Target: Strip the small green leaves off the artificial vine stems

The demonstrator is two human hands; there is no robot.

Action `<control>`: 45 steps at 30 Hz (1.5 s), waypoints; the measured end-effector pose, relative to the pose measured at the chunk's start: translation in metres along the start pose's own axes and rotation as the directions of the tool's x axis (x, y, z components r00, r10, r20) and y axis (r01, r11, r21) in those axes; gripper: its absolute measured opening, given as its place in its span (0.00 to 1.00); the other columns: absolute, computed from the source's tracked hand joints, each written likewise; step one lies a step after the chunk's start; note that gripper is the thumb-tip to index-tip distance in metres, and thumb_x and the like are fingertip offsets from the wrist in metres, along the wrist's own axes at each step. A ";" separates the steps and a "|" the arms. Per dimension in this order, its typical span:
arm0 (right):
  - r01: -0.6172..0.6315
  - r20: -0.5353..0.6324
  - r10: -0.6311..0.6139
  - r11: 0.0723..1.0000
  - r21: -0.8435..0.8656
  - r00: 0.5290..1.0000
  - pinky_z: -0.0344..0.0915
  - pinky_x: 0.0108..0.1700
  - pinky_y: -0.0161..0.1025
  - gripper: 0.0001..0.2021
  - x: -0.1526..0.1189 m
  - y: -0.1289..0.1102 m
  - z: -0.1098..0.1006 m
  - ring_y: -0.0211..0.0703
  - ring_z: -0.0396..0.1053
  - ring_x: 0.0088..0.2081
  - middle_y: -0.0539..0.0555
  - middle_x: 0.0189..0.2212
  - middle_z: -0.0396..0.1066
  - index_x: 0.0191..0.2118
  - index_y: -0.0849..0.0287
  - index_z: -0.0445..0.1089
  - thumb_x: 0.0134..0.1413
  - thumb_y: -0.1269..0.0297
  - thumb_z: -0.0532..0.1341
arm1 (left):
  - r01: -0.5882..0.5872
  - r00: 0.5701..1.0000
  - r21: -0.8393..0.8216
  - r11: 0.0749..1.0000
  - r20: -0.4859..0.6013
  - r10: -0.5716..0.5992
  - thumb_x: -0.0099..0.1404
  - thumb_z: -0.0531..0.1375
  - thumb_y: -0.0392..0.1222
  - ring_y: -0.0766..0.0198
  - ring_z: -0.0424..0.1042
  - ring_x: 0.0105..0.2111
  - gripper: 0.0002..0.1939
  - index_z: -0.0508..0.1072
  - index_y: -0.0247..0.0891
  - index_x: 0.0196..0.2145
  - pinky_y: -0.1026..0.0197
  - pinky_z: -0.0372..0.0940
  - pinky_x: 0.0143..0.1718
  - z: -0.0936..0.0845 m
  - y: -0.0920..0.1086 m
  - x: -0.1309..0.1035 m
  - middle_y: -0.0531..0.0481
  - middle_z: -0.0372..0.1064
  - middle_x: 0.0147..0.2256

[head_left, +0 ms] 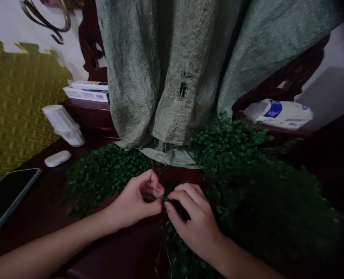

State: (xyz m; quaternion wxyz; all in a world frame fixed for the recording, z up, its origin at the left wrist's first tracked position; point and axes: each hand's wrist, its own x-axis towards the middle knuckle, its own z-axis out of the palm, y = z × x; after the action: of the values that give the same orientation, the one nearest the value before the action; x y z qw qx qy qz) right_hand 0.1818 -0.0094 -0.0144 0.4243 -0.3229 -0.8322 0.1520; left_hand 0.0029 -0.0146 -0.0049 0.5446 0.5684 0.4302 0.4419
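Observation:
My left hand (139, 197) and my right hand (193, 215) meet at the middle, fingertips nearly touching. Between them is a small green plant piece (165, 198), pinched by my right thumb and fingers. My left thumb and fingers are pressed together at the same spot; what they hold is too small to make out. Thin green stems hang below my right hand. Behind my left hand lies a pile of small green plant heads (102, 170). A larger, bushier heap of green plants (232, 155) spreads on the right, partly in shadow.
A grey-green woven sack (177, 77) drapes over the dark red wooden surface (102, 248). On the left are a phone (9, 197), a white case (57, 158), a white plastic container (64, 124), boxes (86, 93) and a yellow mat (21, 104). A tissue pack (288, 113) lies back right.

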 end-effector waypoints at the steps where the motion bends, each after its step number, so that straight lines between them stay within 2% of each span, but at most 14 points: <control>1: 0.004 0.006 -0.004 1.000 -0.010 1.000 0.62 0.40 0.42 0.03 0.000 0.000 0.000 0.43 0.65 0.36 0.52 0.32 0.68 0.36 0.59 0.69 0.58 0.72 0.58 | -0.006 1.000 0.002 1.000 0.005 0.006 0.53 0.61 0.28 0.74 0.61 0.25 0.16 0.55 0.40 0.29 0.70 0.58 0.27 0.000 -0.001 0.000 0.59 0.64 0.27; 5: 0.022 0.040 -0.021 1.000 -0.014 0.999 0.60 0.39 0.43 0.07 0.001 0.000 0.000 0.41 0.65 0.33 0.52 0.29 0.67 0.32 0.59 0.69 0.61 0.73 0.56 | -0.030 0.999 0.006 1.000 0.017 0.030 0.54 0.60 0.27 0.74 0.61 0.26 0.15 0.55 0.39 0.29 0.69 0.58 0.28 0.000 -0.002 -0.001 0.59 0.63 0.28; 12: -0.001 0.077 0.000 1.000 0.004 0.997 0.59 0.39 0.43 0.09 0.001 0.001 0.000 0.41 0.64 0.33 0.51 0.29 0.66 0.31 0.59 0.67 0.62 0.72 0.54 | -0.033 0.999 0.003 0.999 0.025 0.033 0.54 0.60 0.27 0.73 0.61 0.26 0.15 0.56 0.39 0.28 0.69 0.58 0.29 0.000 -0.002 -0.001 0.59 0.63 0.28; 18: -0.021 0.030 0.022 1.000 -0.018 0.999 0.60 0.40 0.44 0.02 0.000 -0.002 -0.001 0.44 0.65 0.36 0.53 0.32 0.67 0.35 0.60 0.68 0.56 0.72 0.59 | 0.012 1.000 -0.046 0.999 0.024 -0.010 0.54 0.60 0.27 0.74 0.61 0.25 0.15 0.55 0.39 0.28 0.70 0.57 0.27 -0.001 0.000 0.001 0.59 0.63 0.27; 27: -0.007 0.040 0.009 0.999 -0.034 0.999 0.62 0.40 0.43 0.06 0.000 0.002 0.002 0.43 0.66 0.36 0.52 0.32 0.68 0.35 0.58 0.69 0.53 0.76 0.59 | 0.022 1.000 -0.085 0.996 0.018 -0.021 0.54 0.61 0.27 0.74 0.61 0.26 0.15 0.56 0.38 0.28 0.70 0.58 0.28 0.000 -0.001 0.002 0.60 0.63 0.27; 34: -0.049 0.068 0.057 0.991 -0.121 0.996 0.63 0.43 0.45 0.13 0.000 0.002 0.000 0.47 0.66 0.41 0.55 0.39 0.69 0.39 0.59 0.72 0.48 0.78 0.57 | 0.041 0.999 -0.112 0.993 -0.022 -0.044 0.54 0.62 0.27 0.74 0.66 0.27 0.14 0.58 0.37 0.28 0.70 0.59 0.29 -0.003 -0.002 0.004 0.59 0.65 0.28; 38: -0.057 0.077 0.071 0.985 -0.165 0.995 0.64 0.47 0.47 0.12 0.001 0.004 0.002 0.48 0.66 0.44 0.56 0.43 0.70 0.41 0.59 0.72 0.51 0.76 0.58 | 0.055 0.997 -0.116 0.992 -0.040 -0.060 0.54 0.62 0.30 0.71 0.68 0.28 0.12 0.60 0.37 0.28 0.67 0.62 0.32 -0.004 0.000 0.006 0.58 0.65 0.27; 42: -0.016 0.148 0.050 0.974 -0.227 0.988 0.61 0.52 0.51 0.13 0.001 0.005 0.001 0.50 0.67 0.48 0.56 0.51 0.70 0.46 0.57 0.72 0.54 0.72 0.58 | 0.056 0.995 -0.036 0.998 -0.079 -0.059 0.55 0.62 0.33 0.69 0.68 0.29 0.09 0.62 0.36 0.28 0.65 0.62 0.33 -0.005 0.001 0.006 0.57 0.65 0.26; 45: -0.014 0.177 0.061 0.966 -0.257 0.982 0.60 0.54 0.52 0.11 0.001 0.004 0.001 0.50 0.67 0.50 0.55 0.53 0.69 0.43 0.57 0.74 0.56 0.71 0.57 | 0.056 0.993 0.012 0.998 -0.104 -0.054 0.55 0.63 0.35 0.68 0.66 0.30 0.09 0.64 0.36 0.28 0.65 0.62 0.34 -0.005 0.003 0.006 0.56 0.64 0.27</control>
State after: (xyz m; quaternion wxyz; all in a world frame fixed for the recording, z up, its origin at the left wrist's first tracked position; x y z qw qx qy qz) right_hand 0.1827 -0.0056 -0.0165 0.2981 -0.3749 -0.8741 0.0810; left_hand -0.0002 -0.0078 -0.0012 0.5293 0.5365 0.4766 0.4526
